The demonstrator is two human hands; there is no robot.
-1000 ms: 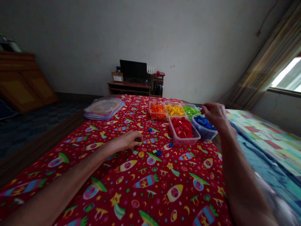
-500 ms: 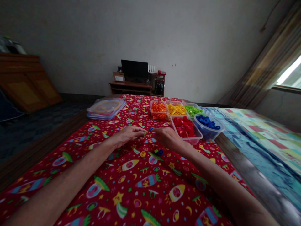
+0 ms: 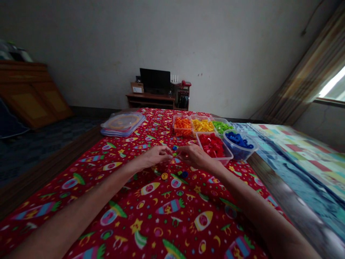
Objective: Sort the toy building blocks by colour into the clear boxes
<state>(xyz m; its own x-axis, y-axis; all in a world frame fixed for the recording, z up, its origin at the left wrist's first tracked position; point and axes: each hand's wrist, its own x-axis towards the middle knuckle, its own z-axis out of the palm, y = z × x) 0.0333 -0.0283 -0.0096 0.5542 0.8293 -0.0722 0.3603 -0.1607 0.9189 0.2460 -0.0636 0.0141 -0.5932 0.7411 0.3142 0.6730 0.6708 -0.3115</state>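
My left hand (image 3: 156, 157) and my right hand (image 3: 192, 155) meet above the red patterned tablecloth, fingertips nearly touching. Between them shows a small green toy block (image 3: 174, 154), pinched in my left fingertips. Closed fingers on my right hand come up to its other side; what they grip is too small to make out. Just beyond lies a small blue piece (image 3: 174, 148). Nearer to me, a yellow wheel-like piece (image 3: 164, 176) rests on the cloth, with a dark blue round piece (image 3: 184, 174) beside another green piece (image 3: 179, 173) to its right.
Tubs of orange (image 3: 182, 124), yellow (image 3: 202, 125), green (image 3: 222, 127), red (image 3: 211, 144) and blue pieces (image 3: 237, 139) stand beyond my right hand. Stacked plastic lids (image 3: 122, 124) lie far left. A bed (image 3: 285, 158) adjoins the table's right edge.
My left hand has moved right with the green block, bringing it to my right fingertips. The right hand has barely shifted. The view has moved slightly.
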